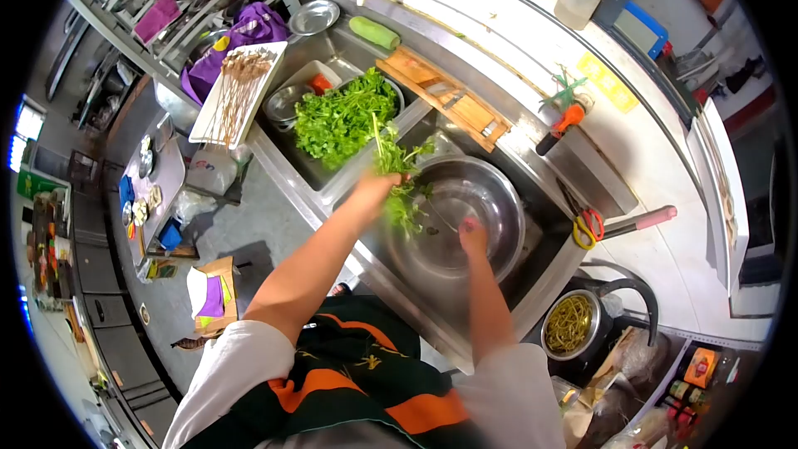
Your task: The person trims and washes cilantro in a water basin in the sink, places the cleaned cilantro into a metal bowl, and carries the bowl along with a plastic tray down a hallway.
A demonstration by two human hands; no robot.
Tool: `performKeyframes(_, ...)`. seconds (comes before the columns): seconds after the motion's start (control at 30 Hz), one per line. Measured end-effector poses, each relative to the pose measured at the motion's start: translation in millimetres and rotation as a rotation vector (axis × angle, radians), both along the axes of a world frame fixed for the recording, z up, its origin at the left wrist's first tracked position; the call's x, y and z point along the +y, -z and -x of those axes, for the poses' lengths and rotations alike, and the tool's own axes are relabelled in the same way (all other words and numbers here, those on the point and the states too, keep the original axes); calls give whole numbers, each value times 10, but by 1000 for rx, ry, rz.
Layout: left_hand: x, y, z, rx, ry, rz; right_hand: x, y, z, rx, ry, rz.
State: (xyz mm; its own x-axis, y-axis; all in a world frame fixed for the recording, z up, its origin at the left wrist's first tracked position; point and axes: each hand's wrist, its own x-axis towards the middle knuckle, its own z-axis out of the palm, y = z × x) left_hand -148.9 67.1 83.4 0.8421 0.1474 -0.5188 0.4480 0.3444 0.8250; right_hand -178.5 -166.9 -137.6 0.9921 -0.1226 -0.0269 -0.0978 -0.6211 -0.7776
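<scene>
Arms outstretched: left hand closed around leafy greens, right hand over steel bowl, grip unclear.

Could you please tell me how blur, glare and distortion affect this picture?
In the head view, the left hand and the greens it grips look motion-blurred; in the head view, glare washes out the white surface behind the sink; also in the head view, wide-angle distortion curves the scene's edges, leaving black corners.

We see a bright, bowed view with black corners: white surface glaring up top, shadow on the floor left of centre, left hand and right hand slightly blurred.
</scene>
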Motion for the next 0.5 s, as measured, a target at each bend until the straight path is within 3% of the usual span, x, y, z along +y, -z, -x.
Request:
performKeyframes(0.1, 97, -45, 57, -11, -18, -10, 116, 150, -84, 101, -258, 163)
performKeyframes(0.17, 219, 55, 106, -65, -19, -84, 355, -207, -57, 307, -260, 289)
performKeyframes(0.2, 313, 222, 109, -12, -5, -210, 457, -86, -87, 305, -290, 326)
performKeyframes(0.33, 290, -35, 268, -7, -90, -201, 773, 402, -92, 108, -433, 523)
performKeyframes(0.4, 401, 200, 268, 62, -83, -216, 965, 309, 12, 213, -523, 560)
performKeyframes(0.5, 505, 443, 227, 141, -39, -246, 1046, 659, 63, 393, -627, 590)
